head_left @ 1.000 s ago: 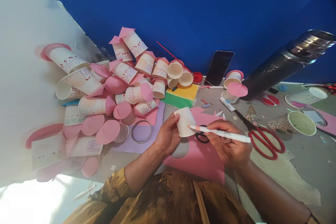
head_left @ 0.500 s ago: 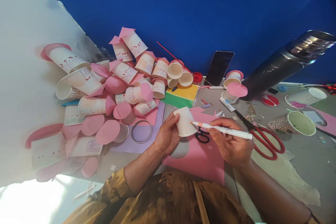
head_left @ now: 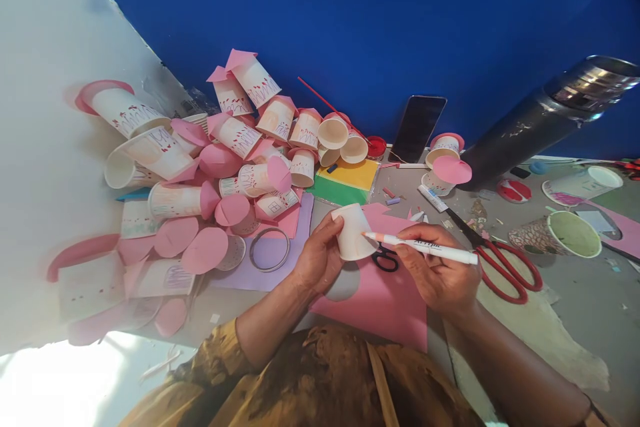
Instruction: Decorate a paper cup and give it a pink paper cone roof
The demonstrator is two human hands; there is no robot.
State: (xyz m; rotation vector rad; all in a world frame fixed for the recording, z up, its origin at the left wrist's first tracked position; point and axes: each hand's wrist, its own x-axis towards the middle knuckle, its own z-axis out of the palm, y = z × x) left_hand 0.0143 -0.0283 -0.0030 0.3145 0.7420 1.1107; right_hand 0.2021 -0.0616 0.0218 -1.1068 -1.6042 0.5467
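Note:
My left hand grips a white paper cup by its side, upside down with the wide rim lowest. Between the fingers of my right hand is a white marker with a peach-coloured end, its tip touching or almost touching the cup's wall. Faint peach colour shows on the cup near that tip. Beneath both hands lies a cut sheet of pink paper, with the dark handles of small scissors on it, partly hidden behind the cup.
Decorated paper cups with pink paper tops are piled at left. A tape ring rests on purple paper. Red-handled scissors lie at right, near a patterned cup. A dark flask and a phone stand behind.
The marker and my right hand have shifted very slightly left along the cup. My left hand keeps the cup in nearly the same place.

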